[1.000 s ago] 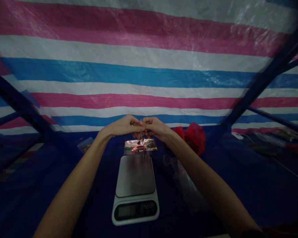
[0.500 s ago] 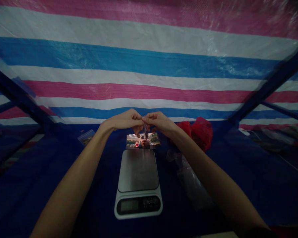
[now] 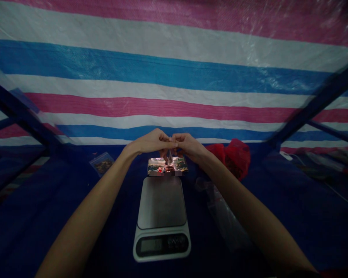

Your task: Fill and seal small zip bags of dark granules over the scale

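Plastic sheeting point(image 3: 162, 106): pink, white and blue stripes, spread behind the work like a screen.
Blue bars point(image 3: 301, 112): slanting at both sides, seemingly a frame.
Blue surface point(image 3: 118, 231): beneath everything, in dim light.
Scale point(image 3: 162, 202): centred between the forearms, display nearest the person, likely for easy reading.
Clear bags point(image 3: 226, 216): right of the scale, partly under the right forearm.
Red bag point(image 3: 238, 156): beyond the right forearm, probably within reach.
Left hand point(image 3: 150, 143): fingertips clamped on the small bag's top.
Right hand point(image 3: 190, 146): pinching there too, touching the left; together they seem to steady it.
Lit screen point(image 3: 153, 165): just beyond the scale, perhaps set for viewing.
Filled packet point(image 3: 102, 164): beside the left forearm, out of the way.
Small bag point(image 3: 170, 154): hanging from both hands above the screen; contents unclear.
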`<state>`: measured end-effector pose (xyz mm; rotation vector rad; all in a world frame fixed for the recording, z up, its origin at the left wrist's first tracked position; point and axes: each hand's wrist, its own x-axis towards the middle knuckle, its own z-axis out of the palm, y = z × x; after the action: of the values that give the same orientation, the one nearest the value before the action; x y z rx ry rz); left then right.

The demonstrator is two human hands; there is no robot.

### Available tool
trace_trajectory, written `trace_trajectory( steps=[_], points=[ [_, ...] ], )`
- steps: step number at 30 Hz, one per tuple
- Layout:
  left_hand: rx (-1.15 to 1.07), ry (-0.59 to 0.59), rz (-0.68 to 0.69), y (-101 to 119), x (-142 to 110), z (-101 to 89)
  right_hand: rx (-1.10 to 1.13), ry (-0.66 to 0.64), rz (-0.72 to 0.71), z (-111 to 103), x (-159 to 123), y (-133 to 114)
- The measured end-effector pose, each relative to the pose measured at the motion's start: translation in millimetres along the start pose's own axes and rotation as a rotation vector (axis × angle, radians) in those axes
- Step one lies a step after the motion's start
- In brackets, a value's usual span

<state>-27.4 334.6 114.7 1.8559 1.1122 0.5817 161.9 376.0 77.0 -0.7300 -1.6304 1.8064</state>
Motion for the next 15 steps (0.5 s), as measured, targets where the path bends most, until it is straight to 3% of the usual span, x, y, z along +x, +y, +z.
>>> trace_trajectory(
  steps=[6,12,15],
  points=[
    [-0.014,0.005,0.015,3.7,-3.3,-4.2,0.064,-0.040,-0.028,-0.2,-2.2,-0.7],
    [0.093,0.067,-0.003,5.6,-5.6,-6.6,-0.038,0.000,-0.031,3.9,-7.8,-9.9],
    [0.116,0.044,0.010,5.0,-7.1,-10.0,-0.089,0.014,-0.031,9.2,-9.0,-14.5]
  ],
)
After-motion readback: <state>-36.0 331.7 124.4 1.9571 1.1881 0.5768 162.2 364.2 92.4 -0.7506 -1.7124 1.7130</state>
